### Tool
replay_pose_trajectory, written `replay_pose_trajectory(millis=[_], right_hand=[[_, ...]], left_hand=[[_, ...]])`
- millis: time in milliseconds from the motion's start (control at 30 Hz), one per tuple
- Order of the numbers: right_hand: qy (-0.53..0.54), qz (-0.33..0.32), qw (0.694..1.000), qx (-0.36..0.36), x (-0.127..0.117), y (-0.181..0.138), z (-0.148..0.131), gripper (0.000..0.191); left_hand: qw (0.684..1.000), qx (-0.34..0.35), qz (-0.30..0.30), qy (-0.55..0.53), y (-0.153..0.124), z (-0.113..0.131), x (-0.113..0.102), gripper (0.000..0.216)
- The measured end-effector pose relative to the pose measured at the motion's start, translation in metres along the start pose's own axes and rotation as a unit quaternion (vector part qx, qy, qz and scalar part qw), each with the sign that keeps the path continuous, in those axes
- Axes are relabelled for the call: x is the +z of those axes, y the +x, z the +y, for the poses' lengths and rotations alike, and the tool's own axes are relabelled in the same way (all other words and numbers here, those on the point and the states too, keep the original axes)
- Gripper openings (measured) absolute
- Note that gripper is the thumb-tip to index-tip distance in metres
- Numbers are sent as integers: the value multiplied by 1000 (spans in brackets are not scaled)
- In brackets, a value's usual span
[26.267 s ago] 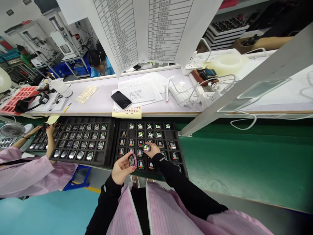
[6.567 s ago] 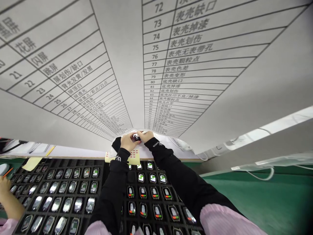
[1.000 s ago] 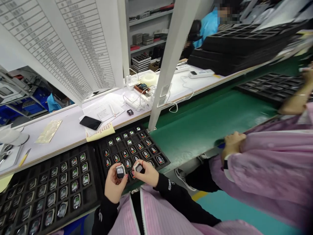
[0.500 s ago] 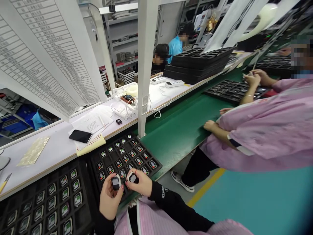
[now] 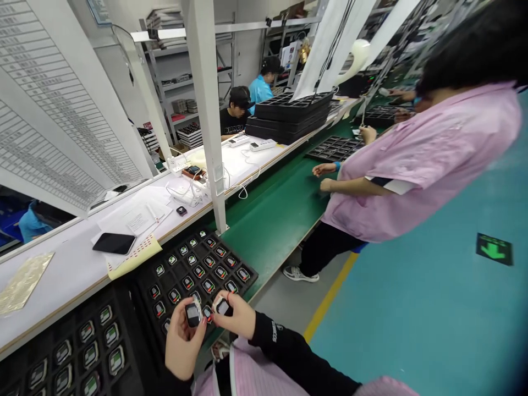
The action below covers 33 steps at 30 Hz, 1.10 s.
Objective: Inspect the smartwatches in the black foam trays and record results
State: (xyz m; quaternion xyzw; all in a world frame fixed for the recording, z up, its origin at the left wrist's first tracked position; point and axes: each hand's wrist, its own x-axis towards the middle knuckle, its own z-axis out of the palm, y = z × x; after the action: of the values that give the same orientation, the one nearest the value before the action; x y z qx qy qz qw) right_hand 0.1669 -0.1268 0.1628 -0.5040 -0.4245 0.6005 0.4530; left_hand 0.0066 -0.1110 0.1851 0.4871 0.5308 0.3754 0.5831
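Note:
Between the thumb and fingers of my left hand (image 5: 184, 340) is a smartwatch body (image 5: 193, 314) with a dark face and a pale patch. My right hand (image 5: 239, 315) pinches a second smartwatch body (image 5: 223, 307), also strapless with a pale patch on its screen. Both hands are closed and close together, above the near edge of a black compartment tray (image 5: 175, 269). Lit watch bodies with coloured screens sit in many of its pockets. To the left, another black tray (image 5: 124, 341) holds several watch bodies with green and white screens.
A white shelf behind the trays carries a phone (image 5: 114, 243), papers (image 5: 134, 217), a small black watch body (image 5: 181, 210) and cables. A white post (image 5: 206, 110) rises beyond the trays. On the right, a co-worker in a pink top (image 5: 396, 154) stands at the green bench (image 5: 272, 220).
My view has swung to the right, so the bench and trays sit further left. The co-worker in pink appears more upright. Both hands keep hold of their watch bodies.

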Motion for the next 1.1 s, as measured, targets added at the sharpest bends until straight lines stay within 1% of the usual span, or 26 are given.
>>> replay_pose_trajectory(millis=[133, 267, 400, 500, 567, 667, 767, 800, 867, 933, 1000, 1100], right_hand=[[-9, 9, 1000, 12, 0, -7, 15, 18], [-5, 6, 999, 39, 6, -10, 24, 17], [-27, 2, 999, 45, 16, -6, 23, 17], [-33, -12, 999, 29, 21, -1, 16, 18], [-26, -17, 999, 6, 20, 3, 12, 18], [-19, -2, 999, -42, 12, 8, 6, 20], [13, 21, 996, -90, -5, 12, -4, 30], [37, 18, 995, -93, -12, 12, -9, 37], [92, -9, 993, -71, -26, 13, -20, 51], [126, -37, 990, -59, -39, 14, -34, 59], [133, -50, 987, -69, -47, 16, -46, 61], [125, -44, 988, -78, -52, 22, -58, 58]], left_hand=[[1000, -2, 7, 1, -7, -9, 1, 66], [1000, 0, 26, -8, -14, -18, -6, 66], [998, -20, 52, -16, -16, -26, -22, 69], [998, -38, 42, -24, -13, -29, -33, 70], [998, -46, 35, -29, -10, -27, -34, 70], [998, -29, 35, -34, -6, -17, -24, 71], [999, 21, 23, -24, -1, 3, -3, 69], [999, 37, 16, -19, 2, 10, 4, 67], [997, 71, 1, -12, 9, 25, 17, 63], [995, 99, -22, -12, 15, 38, 26, 59], [992, 116, -36, -17, 20, 49, 32, 55], [990, 127, -44, -34, 23, 61, 37, 50]])
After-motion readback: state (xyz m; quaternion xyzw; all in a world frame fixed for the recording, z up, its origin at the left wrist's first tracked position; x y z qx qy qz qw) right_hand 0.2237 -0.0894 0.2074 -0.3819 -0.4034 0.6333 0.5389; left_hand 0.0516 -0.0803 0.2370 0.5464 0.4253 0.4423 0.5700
